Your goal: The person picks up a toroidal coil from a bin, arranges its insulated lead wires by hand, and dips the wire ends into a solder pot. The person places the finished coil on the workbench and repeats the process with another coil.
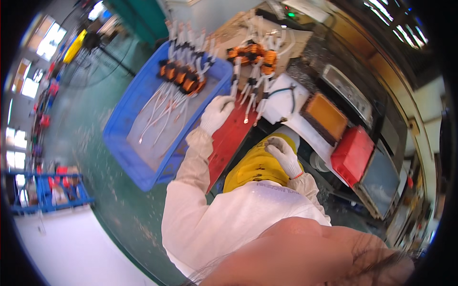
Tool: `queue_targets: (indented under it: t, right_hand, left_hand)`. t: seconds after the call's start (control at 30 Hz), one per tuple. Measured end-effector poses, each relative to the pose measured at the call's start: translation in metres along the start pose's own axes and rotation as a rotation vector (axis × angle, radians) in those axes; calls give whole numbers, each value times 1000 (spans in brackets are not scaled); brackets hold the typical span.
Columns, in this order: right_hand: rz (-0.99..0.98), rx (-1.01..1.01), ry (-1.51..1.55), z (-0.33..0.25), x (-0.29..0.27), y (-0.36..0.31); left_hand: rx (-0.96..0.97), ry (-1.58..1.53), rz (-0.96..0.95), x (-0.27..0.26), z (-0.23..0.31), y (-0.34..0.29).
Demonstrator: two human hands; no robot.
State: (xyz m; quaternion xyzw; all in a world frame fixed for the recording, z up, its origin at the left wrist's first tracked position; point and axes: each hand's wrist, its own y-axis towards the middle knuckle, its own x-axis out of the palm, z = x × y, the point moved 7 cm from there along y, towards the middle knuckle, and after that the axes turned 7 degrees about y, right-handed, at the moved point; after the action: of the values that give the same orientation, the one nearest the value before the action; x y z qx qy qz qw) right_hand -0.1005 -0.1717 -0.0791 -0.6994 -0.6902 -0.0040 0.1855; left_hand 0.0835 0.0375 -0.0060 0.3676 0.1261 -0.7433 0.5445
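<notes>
My left hand (218, 114), in a white glove, is closed at the lower end of a white-sleeved wire lead (235, 78). That lead belongs to a group of orange copper coils (253, 53) with black bands, lying on brown cardboard. Other sleeved leads with bare copper ends hang from the coils toward me. My right hand (282, 151), also gloved, is over my yellow-covered lap with its fingers loosely bent and nothing visible in them. To the left, a blue plastic bin (125, 157) bears another row of copper coils (181, 77) with white leads.
A red board (224, 145) lies between bin and lap. To the right are a white sheet with a dark cable loop (281, 97), an orange-brown block (326, 116) and a red box (352, 153). A standing fan (93, 43) is at the far left over the green floor.
</notes>
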Motion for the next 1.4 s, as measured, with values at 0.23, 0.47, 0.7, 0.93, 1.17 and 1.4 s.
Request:
queue_targets:
  t: [0.23, 0.47, 0.7, 0.93, 1.17, 1.4]
  right_hand:
    - [-65, 47, -74, 12, 12, -13]
    - [-47, 75, -88, 32, 6, -12]
    - [-49, 128, -323, 66, 16, -7]
    - [6, 180, -406, 74, 13, -2]
    - [29, 174, -332, 77, 10, 2]
    - [20, 178, -372, 73, 16, 1]
  left_hand:
    - [8, 54, 46, -46, -6, -8]
    - [-139, -25, 71, -85, -103, 33]
    - [-316, 321, 210, -96, -193, 48]
    - [-427, 16, 110, -59, -266, 36]
    - [-515, -62, 59, -49, -234, 38]
    - [-476, 51, 47, -64, -241, 35]
